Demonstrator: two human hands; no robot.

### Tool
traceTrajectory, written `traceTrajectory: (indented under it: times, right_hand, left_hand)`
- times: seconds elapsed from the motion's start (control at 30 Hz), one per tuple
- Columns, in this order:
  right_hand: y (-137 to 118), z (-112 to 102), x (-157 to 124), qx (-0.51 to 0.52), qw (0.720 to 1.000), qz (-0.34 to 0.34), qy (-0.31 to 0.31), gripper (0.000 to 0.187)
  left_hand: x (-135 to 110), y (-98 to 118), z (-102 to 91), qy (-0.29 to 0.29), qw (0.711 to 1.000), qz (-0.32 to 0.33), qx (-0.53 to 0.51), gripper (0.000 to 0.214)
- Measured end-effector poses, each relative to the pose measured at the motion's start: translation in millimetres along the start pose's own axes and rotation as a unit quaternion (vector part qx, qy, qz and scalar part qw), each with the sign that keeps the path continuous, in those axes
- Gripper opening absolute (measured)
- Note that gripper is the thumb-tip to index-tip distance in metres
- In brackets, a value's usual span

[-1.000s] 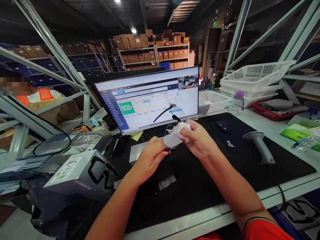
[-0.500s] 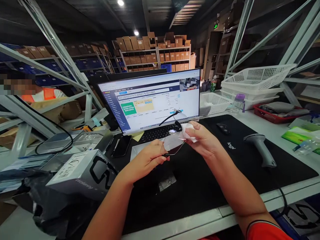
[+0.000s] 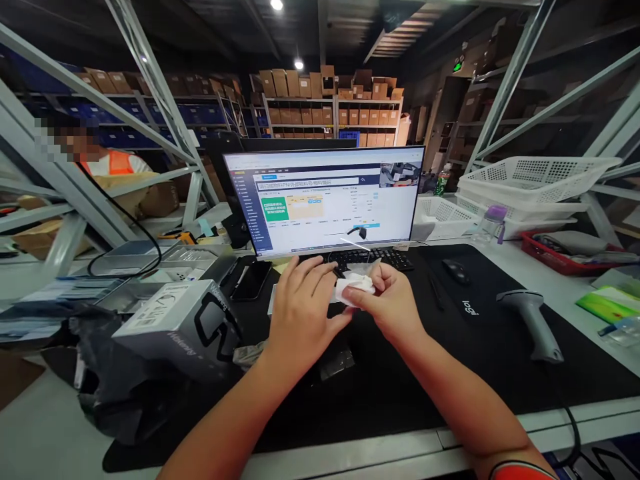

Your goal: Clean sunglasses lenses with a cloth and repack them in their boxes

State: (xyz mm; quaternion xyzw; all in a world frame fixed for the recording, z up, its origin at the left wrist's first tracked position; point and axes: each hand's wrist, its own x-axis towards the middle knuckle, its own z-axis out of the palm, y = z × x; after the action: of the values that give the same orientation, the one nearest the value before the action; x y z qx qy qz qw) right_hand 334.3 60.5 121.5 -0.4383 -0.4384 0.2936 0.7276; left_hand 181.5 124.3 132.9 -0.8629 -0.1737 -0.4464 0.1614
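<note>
My right hand [image 3: 395, 303] pinches a crumpled white wipe [image 3: 356, 288] over the black mat. A pair of eyeglasses [image 3: 360, 233] is wrapped partly in that wipe; a dark temple tip sticks up in front of the monitor, while the lenses are mostly hidden. Beside it, my left hand [image 3: 303, 310] has its fingers stretched out and the thumb apart, close to the wipe's left side. Whether its fingertips touch the glasses I cannot tell. A small clear plastic packet [image 3: 337, 363] lies on the mat below the hands.
A monitor [image 3: 330, 200] and a keyboard [image 3: 395, 259] stand ahead. At left are a grey box [image 3: 180, 327], a black plastic bag [image 3: 120, 380] and a phone [image 3: 251, 280]. To the right lie a mouse [image 3: 456, 271], a scanner [image 3: 535, 327] and white baskets [image 3: 535, 180]. Another person sits far left.
My left hand has gone from gripping the glasses' frame to spread fingers. The right hand has turned, with the wipe now bunched around the glasses. The view has shifted left.
</note>
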Motion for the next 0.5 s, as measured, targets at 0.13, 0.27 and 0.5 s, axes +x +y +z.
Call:
traceTrajectory:
  times: [0.13,0.27,0.5]
  right_hand:
    - [-4,-5,1,-0.012,1.0,0.025,-0.001,0.067]
    - [-19,-27,18,0.126,0.989,0.077,0.027,0.07]
    - [-3,-3,10,0.178,0.978,0.017,0.108,0.065]
  left_hand:
    - [-2,-2,1.9,-0.011,0.999,0.0,-0.046,0.015]
    - [2,-5,-2.8,-0.05,0.99,0.035,-0.13,0.012]
    - [0,-4,6.5,-0.008,0.996,0.036,-0.087,0.011]
